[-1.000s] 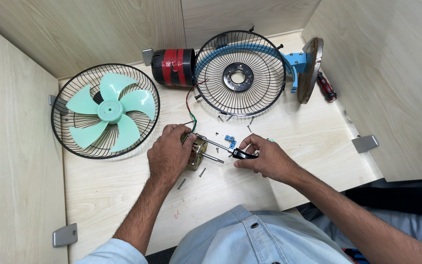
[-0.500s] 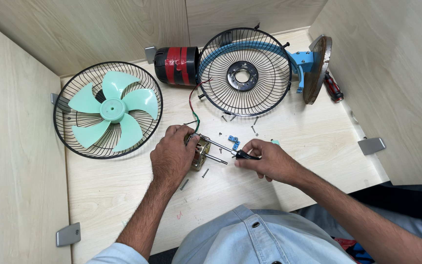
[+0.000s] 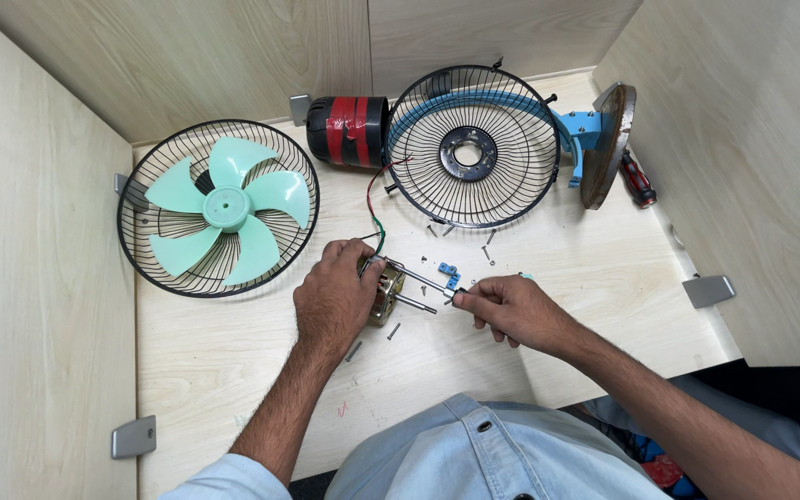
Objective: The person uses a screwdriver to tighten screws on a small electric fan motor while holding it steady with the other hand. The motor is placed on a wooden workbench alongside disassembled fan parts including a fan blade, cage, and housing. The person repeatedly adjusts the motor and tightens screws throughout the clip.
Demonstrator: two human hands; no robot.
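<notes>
I see my left hand curled down over the small fan motor, fingers wrapped on its brass-coloured body and pinning it to the wooden tabletop. My right hand is closed around a screwdriver, whose shaft runs leftward to the motor. The motor sits between both hands, just under the left. I count two wire fan guards: one holding the mint-green five-blade propeller, one bare. One black-and-red motor housing lies between them. Several loose screws are scattered near the hands.
</notes>
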